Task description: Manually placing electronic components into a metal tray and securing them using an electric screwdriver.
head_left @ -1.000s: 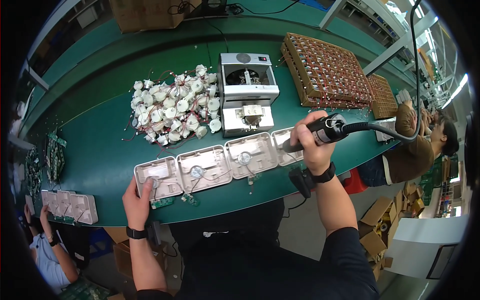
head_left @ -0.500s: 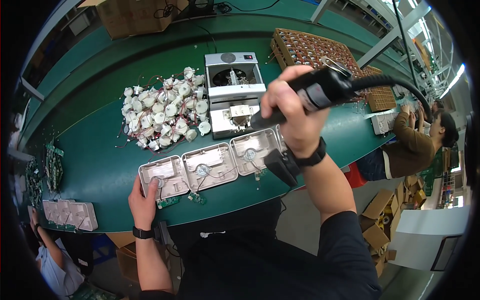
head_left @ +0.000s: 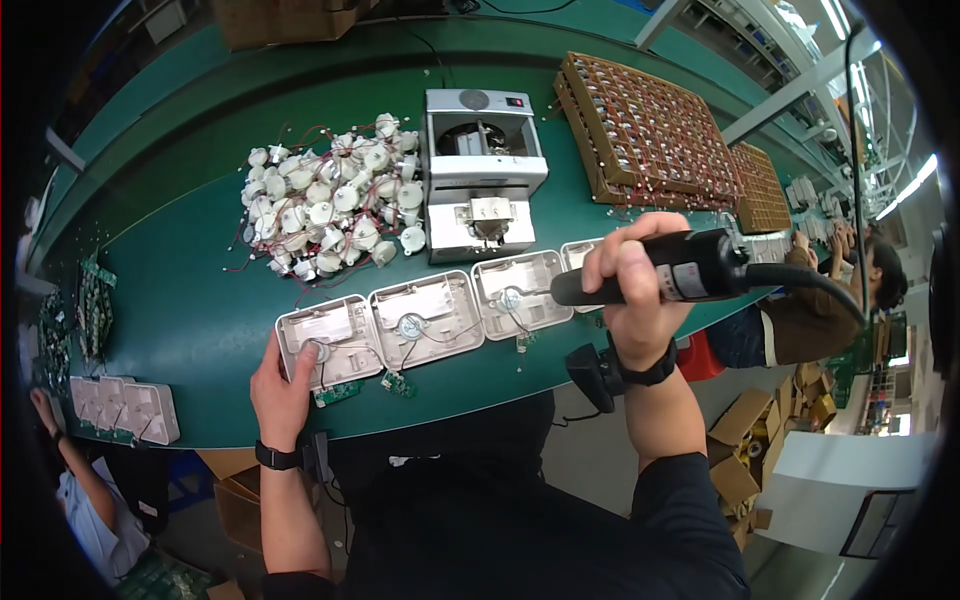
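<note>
My left hand (head_left: pixel 278 395) grips the near left edge of the leftmost pale plastic housing (head_left: pixel 322 318), its thumb on the round white part inside. Two more open housings (head_left: pixel 428 312) stand beside it in a row, each with a round part, wires and a small green circuit board (head_left: pixel 398 385) hanging out at the front. A fourth housing (head_left: pixel 577 253) is partly hidden behind my right hand (head_left: pixel 645 295). That hand is wrapped round a black corded electric screwdriver (head_left: pixel 695 265), held above the right end of the row with its nose pointing left.
Behind the row stands a grey screw feeder (head_left: pixel 482 172). Left of it lies a heap of white round parts (head_left: pixel 330 205) with red wires. Divided brown trays (head_left: pixel 650 125) fill the back right. More housings (head_left: pixel 125 410) and circuit boards (head_left: pixel 95 310) lie left. Co-workers (head_left: pixel 825 300) sit at both sides.
My right hand has carried the screwdriver down and to the right, away from the screw feeder. My left hand stays on the leftmost housing. The view has shifted slightly.
</note>
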The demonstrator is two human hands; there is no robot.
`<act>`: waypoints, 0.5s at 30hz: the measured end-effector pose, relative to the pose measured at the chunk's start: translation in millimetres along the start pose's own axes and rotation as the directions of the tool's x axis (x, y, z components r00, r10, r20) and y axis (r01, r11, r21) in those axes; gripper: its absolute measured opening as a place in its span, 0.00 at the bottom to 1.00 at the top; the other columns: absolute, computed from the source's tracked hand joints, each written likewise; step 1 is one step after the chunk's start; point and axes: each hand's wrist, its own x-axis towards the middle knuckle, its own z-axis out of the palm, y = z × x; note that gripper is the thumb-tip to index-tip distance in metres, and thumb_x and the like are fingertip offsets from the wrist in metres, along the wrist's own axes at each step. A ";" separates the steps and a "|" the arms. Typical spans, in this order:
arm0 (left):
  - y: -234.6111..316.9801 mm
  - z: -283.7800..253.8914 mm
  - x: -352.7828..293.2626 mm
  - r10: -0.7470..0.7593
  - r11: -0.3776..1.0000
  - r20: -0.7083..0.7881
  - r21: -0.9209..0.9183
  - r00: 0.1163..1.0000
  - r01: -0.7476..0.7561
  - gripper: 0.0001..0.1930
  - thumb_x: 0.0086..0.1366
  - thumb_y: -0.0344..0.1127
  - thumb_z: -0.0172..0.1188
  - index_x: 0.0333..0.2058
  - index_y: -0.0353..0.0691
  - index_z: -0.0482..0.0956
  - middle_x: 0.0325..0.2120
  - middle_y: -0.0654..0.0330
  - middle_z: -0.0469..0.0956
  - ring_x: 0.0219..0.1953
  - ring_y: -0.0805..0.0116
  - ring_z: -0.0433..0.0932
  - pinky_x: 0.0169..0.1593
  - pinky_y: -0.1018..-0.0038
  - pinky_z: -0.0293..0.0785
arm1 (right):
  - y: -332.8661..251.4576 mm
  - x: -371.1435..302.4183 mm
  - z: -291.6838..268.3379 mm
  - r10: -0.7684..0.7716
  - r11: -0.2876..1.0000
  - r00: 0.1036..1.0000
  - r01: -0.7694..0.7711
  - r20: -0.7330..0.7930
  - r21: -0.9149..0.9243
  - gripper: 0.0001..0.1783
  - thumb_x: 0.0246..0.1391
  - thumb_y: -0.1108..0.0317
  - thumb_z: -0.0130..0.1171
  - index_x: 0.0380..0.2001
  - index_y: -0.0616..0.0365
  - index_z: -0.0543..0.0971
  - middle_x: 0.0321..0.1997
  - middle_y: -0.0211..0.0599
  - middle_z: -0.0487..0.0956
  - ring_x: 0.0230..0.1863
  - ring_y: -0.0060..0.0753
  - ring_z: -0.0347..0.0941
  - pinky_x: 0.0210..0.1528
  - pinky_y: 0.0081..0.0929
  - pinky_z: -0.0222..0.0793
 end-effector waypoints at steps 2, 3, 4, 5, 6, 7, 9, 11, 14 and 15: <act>3.4 -1.1 0.5 0.000 1.000 0.015 -0.029 1.000 0.000 0.29 0.67 0.49 0.63 0.60 0.38 0.73 0.39 0.50 0.85 0.38 0.65 0.83 0.43 0.70 0.77 | 14.0 -6.7 -7.7 0.006 1.000 1.000 -0.006 0.020 0.000 0.11 0.57 0.74 0.53 0.42 0.62 0.67 0.24 0.39 0.72 0.22 0.31 0.69 0.27 0.29 0.70; 6.3 -1.1 1.0 0.006 1.000 0.025 -0.026 1.000 -0.005 0.29 0.67 0.49 0.63 0.60 0.38 0.73 0.39 0.50 0.85 0.38 0.65 0.83 0.43 0.70 0.77 | 17.3 -9.2 -9.8 0.009 1.000 0.999 -0.009 0.030 0.002 0.11 0.57 0.74 0.53 0.43 0.62 0.67 0.24 0.39 0.72 0.22 0.31 0.69 0.28 0.29 0.70; 9.9 -1.3 1.4 -0.007 0.999 0.052 -0.038 0.999 0.009 0.27 0.68 0.46 0.62 0.60 0.37 0.73 0.41 0.52 0.84 0.40 0.67 0.82 0.45 0.71 0.76 | 17.7 -11.0 -10.9 0.011 1.000 1.000 -0.011 0.019 -0.002 0.11 0.57 0.74 0.53 0.43 0.62 0.67 0.24 0.39 0.72 0.22 0.31 0.69 0.28 0.29 0.70; 13.1 -1.6 1.8 -0.023 0.998 0.074 -0.049 0.997 0.026 0.26 0.69 0.44 0.61 0.60 0.35 0.73 0.43 0.53 0.84 0.42 0.69 0.80 0.47 0.72 0.75 | 19.1 -11.4 -11.1 0.014 1.000 1.000 -0.014 0.016 0.002 0.11 0.57 0.74 0.53 0.42 0.62 0.67 0.24 0.39 0.72 0.22 0.30 0.69 0.28 0.29 0.70; 15.2 -1.4 2.1 -0.038 0.997 0.095 -0.060 0.995 0.044 0.25 0.69 0.41 0.61 0.60 0.34 0.73 0.45 0.54 0.83 0.44 0.71 0.79 0.50 0.73 0.74 | 20.4 -11.9 -11.2 0.018 1.000 1.000 -0.018 0.014 0.007 0.11 0.57 0.74 0.53 0.42 0.62 0.67 0.24 0.39 0.72 0.22 0.30 0.69 0.28 0.30 0.70; 15.5 0.2 2.4 -0.036 0.998 0.099 -0.056 0.994 0.042 0.25 0.69 0.41 0.61 0.60 0.34 0.73 0.45 0.54 0.83 0.44 0.71 0.79 0.50 0.73 0.74 | 21.5 -12.7 -11.4 0.022 1.000 1.000 -0.022 0.012 0.010 0.11 0.56 0.74 0.53 0.42 0.62 0.67 0.24 0.39 0.72 0.22 0.30 0.69 0.28 0.30 0.70; 13.2 5.4 3.0 0.028 0.999 0.062 -0.047 0.998 -0.025 0.26 0.69 0.44 0.61 0.60 0.35 0.73 0.41 0.52 0.84 0.40 0.69 0.81 0.45 0.72 0.76 | 24.3 -14.8 -11.8 0.030 1.000 1.000 -0.030 0.006 -0.004 0.11 0.56 0.74 0.53 0.42 0.62 0.66 0.23 0.39 0.72 0.21 0.30 0.69 0.28 0.30 0.70; 13.5 5.4 2.7 0.060 0.997 0.037 -0.042 0.998 -0.058 0.27 0.68 0.45 0.62 0.60 0.36 0.73 0.39 0.52 0.85 0.37 0.69 0.82 0.43 0.71 0.77 | 26.1 -15.4 -10.9 0.037 0.999 0.999 -0.037 0.011 -0.029 0.11 0.56 0.74 0.54 0.42 0.62 0.66 0.23 0.39 0.72 0.21 0.29 0.69 0.28 0.29 0.70; 15.8 3.9 3.2 0.050 0.997 0.050 -0.062 0.998 -0.047 0.27 0.68 0.46 0.62 0.60 0.36 0.73 0.39 0.51 0.85 0.39 0.68 0.82 0.44 0.71 0.76 | 33.5 -18.2 -13.1 0.044 0.998 0.999 -0.044 0.007 -0.052 0.11 0.56 0.75 0.55 0.41 0.61 0.66 0.23 0.39 0.72 0.21 0.29 0.69 0.28 0.29 0.70; 16.8 4.3 3.5 0.046 0.997 0.053 -0.061 0.998 -0.043 0.27 0.68 0.46 0.62 0.60 0.36 0.73 0.39 0.51 0.85 0.39 0.68 0.82 0.44 0.71 0.76 | 35.8 -18.9 -13.7 0.051 0.997 0.999 -0.051 0.003 -0.066 0.11 0.56 0.75 0.55 0.41 0.61 0.66 0.22 0.39 0.73 0.21 0.29 0.69 0.28 0.29 0.70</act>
